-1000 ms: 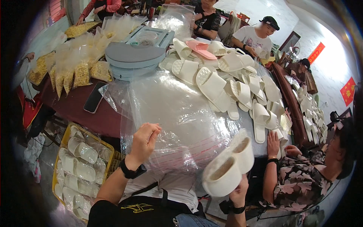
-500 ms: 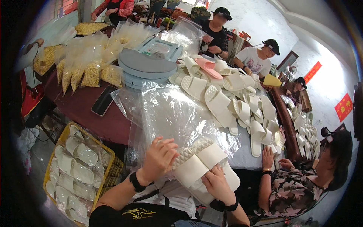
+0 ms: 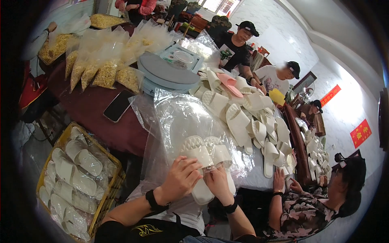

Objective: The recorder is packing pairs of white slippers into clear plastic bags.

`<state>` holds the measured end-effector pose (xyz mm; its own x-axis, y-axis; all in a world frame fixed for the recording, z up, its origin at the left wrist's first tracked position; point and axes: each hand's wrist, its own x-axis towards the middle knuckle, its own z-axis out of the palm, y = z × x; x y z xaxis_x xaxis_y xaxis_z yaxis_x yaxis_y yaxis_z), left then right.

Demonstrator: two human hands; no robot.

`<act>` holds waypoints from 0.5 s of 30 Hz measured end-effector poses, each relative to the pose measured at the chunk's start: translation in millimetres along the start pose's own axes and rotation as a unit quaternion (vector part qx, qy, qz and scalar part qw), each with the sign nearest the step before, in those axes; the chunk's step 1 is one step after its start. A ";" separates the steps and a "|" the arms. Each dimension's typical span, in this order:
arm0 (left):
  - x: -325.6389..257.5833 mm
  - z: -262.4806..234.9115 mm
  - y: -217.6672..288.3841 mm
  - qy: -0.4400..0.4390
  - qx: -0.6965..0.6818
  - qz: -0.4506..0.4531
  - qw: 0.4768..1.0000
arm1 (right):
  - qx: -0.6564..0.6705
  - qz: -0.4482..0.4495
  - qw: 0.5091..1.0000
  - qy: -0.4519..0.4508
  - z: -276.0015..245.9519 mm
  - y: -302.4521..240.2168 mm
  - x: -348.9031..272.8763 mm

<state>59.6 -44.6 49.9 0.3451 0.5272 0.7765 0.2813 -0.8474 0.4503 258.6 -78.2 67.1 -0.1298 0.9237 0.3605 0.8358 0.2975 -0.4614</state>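
A pair of white slippers [image 3: 197, 150] with quilted insoles lies over the clear plastic bags [image 3: 178, 107], toes pointing away from me. My right hand [image 3: 219, 183] grips the slippers just behind their straps, where they meet. My left hand [image 3: 181, 179] is closed beside the left slipper's strap. Its curled fingertips seem to pinch the shiny edge of a clear bag there, partly hidden by the hand. How far the slippers' front ends lie inside the bag is hard to tell through the glare.
Loose white slippers [image 3: 239, 119] are heaped at right, a pink slipper [image 3: 229, 84] among them. Bagged slippers fill a yellow crate [image 3: 115, 180] at lower left. Also here are a phone [image 3: 117, 106], a grey-blue box [image 3: 166, 73] and bags of yellow pieces [image 3: 106, 75]. Several co-workers sit around.
The slippers have moved forward and left over the bags, with my right hand still on them. My left hand has come down from its raised, loose pose to the slipper's strap.
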 end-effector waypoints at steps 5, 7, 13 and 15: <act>15.3 -20.5 5.8 -0.005 -0.017 -0.087 0.996 | -0.022 -0.016 0.999 -0.036 12.7 0.8 5.8; 19.2 -24.6 0.8 -0.098 0.071 -0.040 0.992 | -0.026 -0.037 0.999 -0.010 12.4 -10.0 7.2; 1.1 1.6 -6.9 -0.144 -0.005 0.039 0.989 | -0.051 0.033 0.995 -0.079 10.7 8.9 -17.7; 1.1 3.3 5.6 -0.139 -0.022 0.058 0.988 | -0.033 -0.001 0.997 -0.064 9.9 6.2 -21.2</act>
<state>64.6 -48.5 51.8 0.6067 0.4181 0.6761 0.1876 -0.9018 0.3894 261.2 -93.6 48.6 -0.1939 0.9478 0.2531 0.8687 0.2857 -0.4045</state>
